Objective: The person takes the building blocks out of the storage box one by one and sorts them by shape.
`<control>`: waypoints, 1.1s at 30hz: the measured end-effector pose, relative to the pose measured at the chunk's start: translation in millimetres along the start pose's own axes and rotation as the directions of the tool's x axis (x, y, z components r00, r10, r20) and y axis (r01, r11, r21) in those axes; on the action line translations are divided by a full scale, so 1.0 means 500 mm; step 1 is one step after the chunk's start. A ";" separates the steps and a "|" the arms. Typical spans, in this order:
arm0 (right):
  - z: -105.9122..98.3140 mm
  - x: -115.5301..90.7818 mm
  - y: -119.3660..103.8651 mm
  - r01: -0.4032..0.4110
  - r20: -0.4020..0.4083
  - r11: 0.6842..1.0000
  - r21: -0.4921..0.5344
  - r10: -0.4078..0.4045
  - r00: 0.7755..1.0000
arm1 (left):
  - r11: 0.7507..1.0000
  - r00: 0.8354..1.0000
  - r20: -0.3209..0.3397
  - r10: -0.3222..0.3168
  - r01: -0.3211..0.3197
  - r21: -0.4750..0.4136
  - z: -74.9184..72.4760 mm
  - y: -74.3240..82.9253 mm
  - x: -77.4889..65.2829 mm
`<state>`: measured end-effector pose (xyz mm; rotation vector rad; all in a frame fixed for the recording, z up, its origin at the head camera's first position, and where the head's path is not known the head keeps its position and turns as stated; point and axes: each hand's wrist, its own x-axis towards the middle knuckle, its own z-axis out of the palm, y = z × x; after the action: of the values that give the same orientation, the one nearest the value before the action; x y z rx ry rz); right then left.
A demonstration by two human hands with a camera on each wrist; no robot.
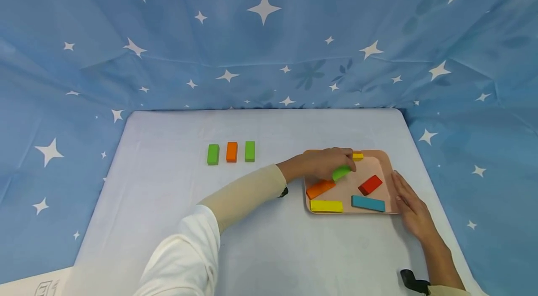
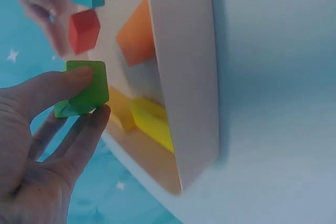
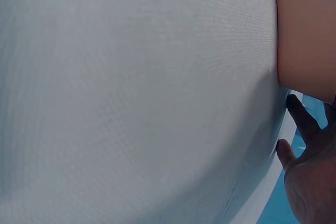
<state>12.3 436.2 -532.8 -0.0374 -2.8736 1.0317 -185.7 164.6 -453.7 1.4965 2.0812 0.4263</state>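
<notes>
My left hand [image 1: 332,164] pinches a green block [image 2: 90,90] between thumb and fingertips, over the pink tray [image 1: 384,165]. In the tray lie an orange block [image 1: 321,189], a yellow block [image 1: 326,206], a blue block [image 1: 368,203] and a red block [image 1: 370,185]. More yellow [image 1: 357,157] shows at the tray's far edge, partly behind the left hand. At the tray's right end, my right hand [image 1: 414,209] rests with straight fingers against the outer wall. The right wrist view catches that hand beside the tray's corner [image 3: 307,51].
Left of the tray, a green block [image 1: 213,154], an orange block [image 1: 232,152] and another green block [image 1: 250,151] stand in a row on the white table [image 1: 168,202]. A blue curtain with stars [image 1: 269,53] hangs behind the table and along its sides.
</notes>
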 end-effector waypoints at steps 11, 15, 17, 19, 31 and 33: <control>-0.002 0.002 0.002 -0.006 -0.004 1.000 -0.005 0.006 1.000 | 0.991 0.978 -0.193 -0.074 0.051 -0.124 -0.043 -0.093 -0.096; 0.000 0.003 0.003 -0.001 -0.003 1.000 -0.004 0.001 1.000 | 0.983 0.957 -0.256 -0.134 0.095 -0.158 -0.050 -0.127 -0.138; 0.001 0.002 0.003 0.005 -0.007 1.000 -0.008 -0.005 1.000 | 0.980 0.948 -0.275 -0.163 0.122 -0.160 -0.051 -0.142 -0.156; 0.002 0.002 0.002 0.011 -0.010 1.000 -0.010 -0.011 1.000 | 0.974 0.937 -0.288 -0.196 0.153 -0.165 -0.050 -0.155 -0.172; 0.002 0.000 -0.001 0.016 -0.010 1.000 -0.007 -0.016 1.000 | 0.893 0.844 -0.294 -0.448 0.404 -0.201 -0.018 -0.205 -0.237; 0.002 0.000 0.000 0.019 -0.013 1.000 -0.009 -0.019 1.000 | 0.877 0.830 -0.288 -0.477 0.432 -0.208 -0.013 -0.207 -0.245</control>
<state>12.0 435.4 -533.6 -0.0177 -2.8613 1.0122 -240.0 15.2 -475.2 0.8409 2.5217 0.6471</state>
